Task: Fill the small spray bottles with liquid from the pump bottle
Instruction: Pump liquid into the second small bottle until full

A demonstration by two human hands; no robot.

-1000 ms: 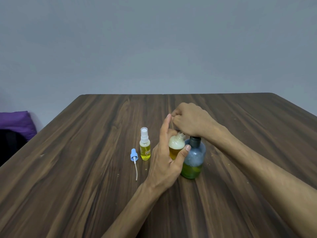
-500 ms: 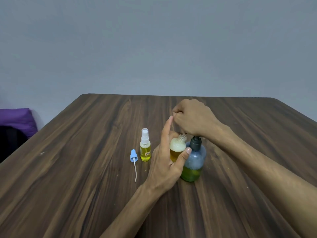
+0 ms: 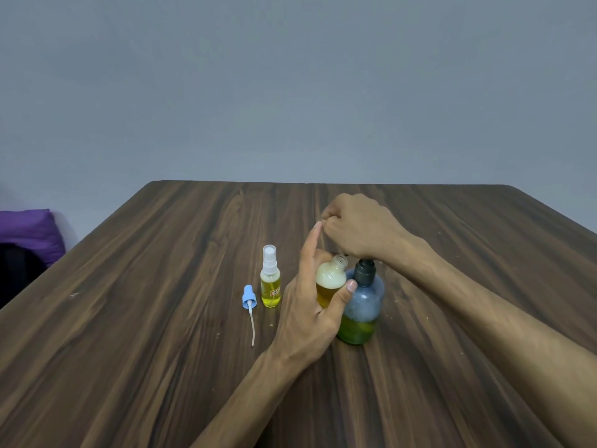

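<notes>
Right hand (image 3: 358, 227), fisted on the pump (image 3: 365, 270) at centre frame, has lifted slightly, while left hand (image 3: 310, 305) keeps gripping the open bottle (image 3: 329, 279), filling continues.

- On my table (image 3: 161, 318), the pump bottle (image 3: 361, 305) stands right of the open bottle (image 3: 329, 279).
- The capped spray bottle (image 3: 270, 279) stands further left, the loose sprayer (image 3: 249, 302) beside it.

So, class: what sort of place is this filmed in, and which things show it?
Probably a plain room at home or in an office: a dark wood-grain table, a bare grey wall, and a purple cushion at the left.
</notes>
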